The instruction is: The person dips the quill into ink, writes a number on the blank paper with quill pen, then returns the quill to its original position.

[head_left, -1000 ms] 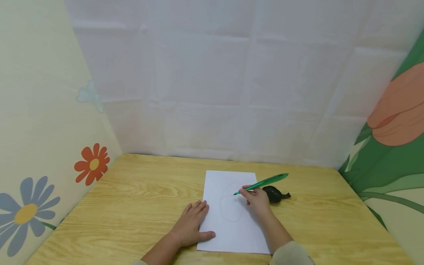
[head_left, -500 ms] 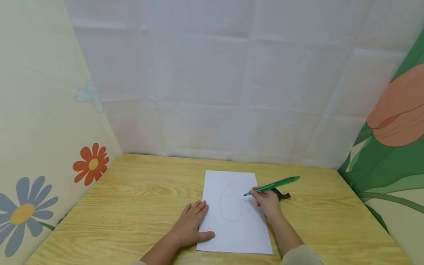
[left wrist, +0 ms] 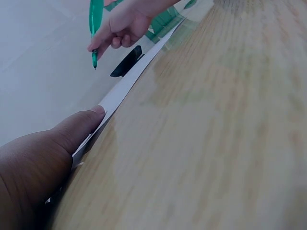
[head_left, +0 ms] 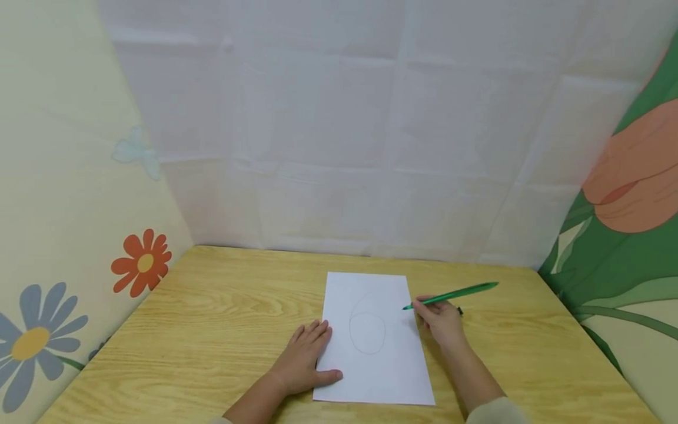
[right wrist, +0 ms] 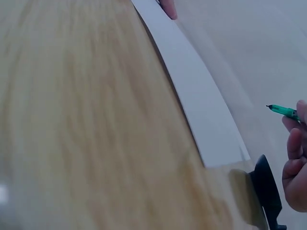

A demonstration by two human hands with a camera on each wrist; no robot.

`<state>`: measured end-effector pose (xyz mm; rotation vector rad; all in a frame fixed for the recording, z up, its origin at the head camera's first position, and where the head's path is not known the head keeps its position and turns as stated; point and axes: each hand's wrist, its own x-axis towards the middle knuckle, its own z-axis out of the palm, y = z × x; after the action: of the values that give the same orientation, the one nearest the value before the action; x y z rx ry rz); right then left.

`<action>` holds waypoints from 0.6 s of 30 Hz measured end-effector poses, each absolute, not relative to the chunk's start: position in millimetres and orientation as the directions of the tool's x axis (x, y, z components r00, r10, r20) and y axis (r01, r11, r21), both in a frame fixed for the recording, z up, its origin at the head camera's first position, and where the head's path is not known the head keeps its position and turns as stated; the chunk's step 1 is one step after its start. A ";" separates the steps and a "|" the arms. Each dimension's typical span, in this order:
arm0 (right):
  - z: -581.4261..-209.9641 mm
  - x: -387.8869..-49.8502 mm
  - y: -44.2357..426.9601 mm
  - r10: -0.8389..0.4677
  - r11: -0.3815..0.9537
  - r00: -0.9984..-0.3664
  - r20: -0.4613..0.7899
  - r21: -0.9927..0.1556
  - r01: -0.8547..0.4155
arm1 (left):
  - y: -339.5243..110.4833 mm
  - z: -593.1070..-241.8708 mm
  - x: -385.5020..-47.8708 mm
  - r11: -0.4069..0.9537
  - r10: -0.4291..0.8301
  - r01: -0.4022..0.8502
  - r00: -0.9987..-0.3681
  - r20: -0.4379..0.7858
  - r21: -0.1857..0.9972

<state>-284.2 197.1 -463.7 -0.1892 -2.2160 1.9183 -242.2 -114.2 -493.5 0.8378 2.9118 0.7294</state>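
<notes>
A white sheet of paper lies on the wood-grain table, bearing a thin line drawing: a closed oval with an arc rising above it. My left hand rests flat on the sheet's left edge, fingers extended and thumb spread onto the paper. Between thumb and fingers my right hand pinches a green pen. In the right wrist view the pen's dark tip is raised above the surface. A black rounded thing with a short stem sits beyond the paper's right edge; the right hand mostly hides it in the head view.
The wood-grain table stretches to both sides of the paper. A creased white cloth hangs behind it. Flower-printed panels stand at the left and right.
My right hand has moved rightward with the pen, from over the drawing to the sheet's right edge, covering most of the black thing. The left hand has stayed in place.
</notes>
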 end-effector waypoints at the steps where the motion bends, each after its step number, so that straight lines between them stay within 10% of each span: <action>1: -462.8 -283.3 199.1 0.230 0.160 -0.970 0.073 -0.986 -0.036 | -114.3 -493.6 -242.3 0.745 0.508 0.495 -0.855 0.101 0.446; 18: -457.4 -275.9 234.4 0.296 0.293 -0.951 0.091 -0.956 0.000 | -113.6 -491.5 -239.9 0.755 0.506 0.492 -0.858 0.093 0.434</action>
<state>-275.9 234.4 -457.4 -0.2718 -2.3130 1.7094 -239.9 -113.6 -491.5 0.8289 2.9150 0.7072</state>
